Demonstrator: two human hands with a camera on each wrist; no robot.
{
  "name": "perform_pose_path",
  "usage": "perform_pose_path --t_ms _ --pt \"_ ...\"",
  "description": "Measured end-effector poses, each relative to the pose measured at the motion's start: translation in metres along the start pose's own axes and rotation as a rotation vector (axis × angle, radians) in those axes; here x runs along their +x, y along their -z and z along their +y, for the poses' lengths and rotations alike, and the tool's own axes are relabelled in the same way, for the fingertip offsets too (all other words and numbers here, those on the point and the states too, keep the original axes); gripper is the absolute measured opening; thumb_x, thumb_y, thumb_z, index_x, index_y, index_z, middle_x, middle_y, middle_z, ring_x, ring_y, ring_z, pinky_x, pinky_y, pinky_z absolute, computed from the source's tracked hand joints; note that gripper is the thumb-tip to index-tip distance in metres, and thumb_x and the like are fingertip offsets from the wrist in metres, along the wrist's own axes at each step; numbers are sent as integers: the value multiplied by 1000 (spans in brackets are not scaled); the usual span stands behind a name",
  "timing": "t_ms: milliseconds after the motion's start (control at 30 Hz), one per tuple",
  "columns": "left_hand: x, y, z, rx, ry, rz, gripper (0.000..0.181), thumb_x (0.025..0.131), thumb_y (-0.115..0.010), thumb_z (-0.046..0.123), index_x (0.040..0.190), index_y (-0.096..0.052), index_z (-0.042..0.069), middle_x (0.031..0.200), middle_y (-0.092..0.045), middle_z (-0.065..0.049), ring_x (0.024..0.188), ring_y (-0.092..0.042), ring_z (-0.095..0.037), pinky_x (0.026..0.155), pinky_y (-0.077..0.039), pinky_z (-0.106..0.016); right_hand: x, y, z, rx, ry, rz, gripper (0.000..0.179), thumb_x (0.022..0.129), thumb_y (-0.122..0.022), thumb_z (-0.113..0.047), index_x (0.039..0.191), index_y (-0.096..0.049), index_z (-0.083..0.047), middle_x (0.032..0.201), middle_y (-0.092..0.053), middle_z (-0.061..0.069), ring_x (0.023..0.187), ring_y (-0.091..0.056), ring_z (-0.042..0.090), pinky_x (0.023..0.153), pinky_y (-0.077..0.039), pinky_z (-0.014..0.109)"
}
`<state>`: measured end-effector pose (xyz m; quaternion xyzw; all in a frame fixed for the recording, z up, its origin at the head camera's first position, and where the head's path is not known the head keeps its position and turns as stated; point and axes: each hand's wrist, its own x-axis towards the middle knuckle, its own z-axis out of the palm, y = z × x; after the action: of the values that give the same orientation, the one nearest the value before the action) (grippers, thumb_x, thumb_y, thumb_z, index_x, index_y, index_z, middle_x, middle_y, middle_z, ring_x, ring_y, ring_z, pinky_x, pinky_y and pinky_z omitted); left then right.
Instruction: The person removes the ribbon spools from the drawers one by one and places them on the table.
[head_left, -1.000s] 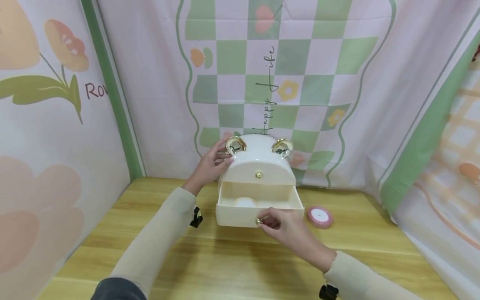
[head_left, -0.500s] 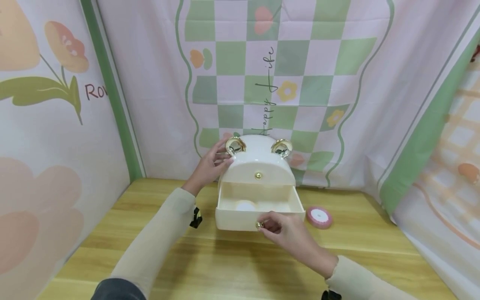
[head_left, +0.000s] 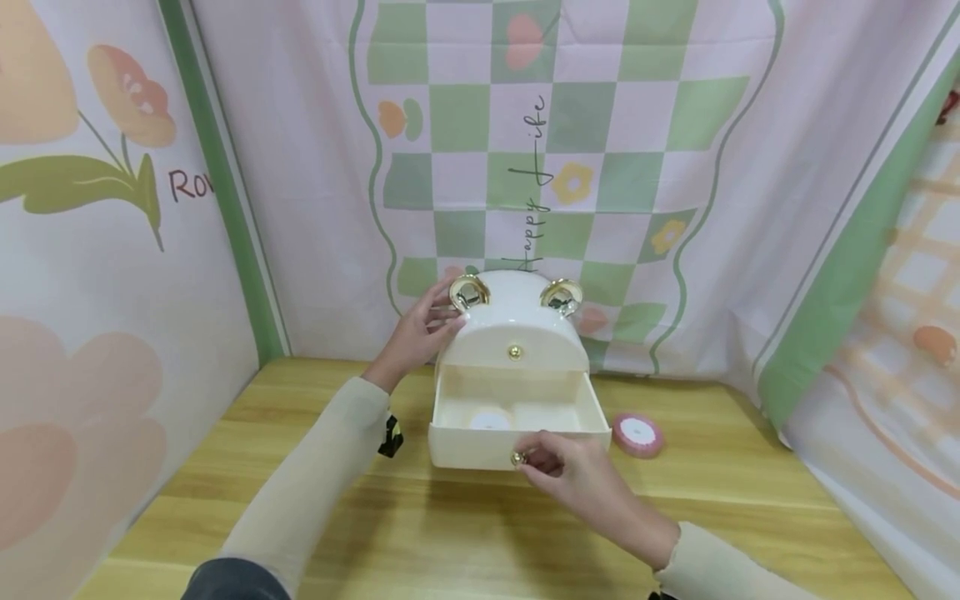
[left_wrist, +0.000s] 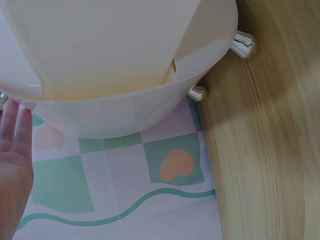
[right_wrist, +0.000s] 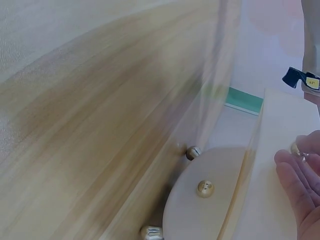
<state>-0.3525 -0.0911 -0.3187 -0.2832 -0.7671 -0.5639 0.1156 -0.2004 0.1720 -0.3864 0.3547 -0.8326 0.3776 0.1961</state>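
A white, round-topped storage box [head_left: 517, 302] with two gold ears stands at the back of the table. Its drawer [head_left: 468, 448] is pulled well out. Between my right hand's [head_left: 588, 483] thumb and fingertips is the drawer's gold knob [head_left: 517, 458], pinched; the right wrist view shows the same hold [right_wrist: 302, 170]. My left hand [head_left: 420, 333] rests with extended fingers against the box's upper left side, beside the left ear [head_left: 469, 293]. In the drawer lies a round white disc with a pale peach rim [head_left: 489, 421], partly hidden by the drawer front.
A pink ribbon roll [head_left: 637, 435] with a white centre lies on the wooden table [head_left: 315, 508], right of the drawer. Gold feet [left_wrist: 245, 45] hold up the box. Lower on its front is another gold knob [right_wrist: 205, 188]. A checked cloth [head_left: 517, 183] hangs close behind.
My right hand has drawn the drawer a little farther out, towards the person, and more of its inside shows. The left hand stays against the box.
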Motion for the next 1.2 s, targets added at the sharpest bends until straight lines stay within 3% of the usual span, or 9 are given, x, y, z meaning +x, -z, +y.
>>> perform_pose_path --t_ms 267,600,933,1200 --pt "0 0 -1 -3 5 0 70 99 -66 17 156 -32 39 140 -53 -12 117 -60 -22 102 -50 -33 0 1 0 7 25 -1 22 82 -81 2 97 -72 -12 83 -74 -4 70 -67 3 58 -58 18" --pt "0 0 0 -9 1 -4 70 99 -66 17 157 -31 37 140 -53 -13 119 -59 -25 104 -49 -37 9 20 -7 -5 -44 -122 18 85 -80 -4 101 -74 -10 86 -75 -5 74 -68 2 62 -59 20" --pt "-1 0 -1 -10 8 0 70 99 -66 18 156 -32 40 139 -53 -12 119 -59 -24 104 -49 -36 34 49 -19 -75 12 -149 16 89 -78 -12 105 -75 -12 86 -75 -7 74 -68 2 62 -59 20" --pt "-3 0 7 -7 15 -8 69 99 -65 16 158 -31 31 140 -51 -17 120 -59 -30 105 -48 -40 63 68 -27 -57 87 -215 18 89 -78 -14 107 -75 -13 89 -75 -9 74 -68 2 62 -59 22"
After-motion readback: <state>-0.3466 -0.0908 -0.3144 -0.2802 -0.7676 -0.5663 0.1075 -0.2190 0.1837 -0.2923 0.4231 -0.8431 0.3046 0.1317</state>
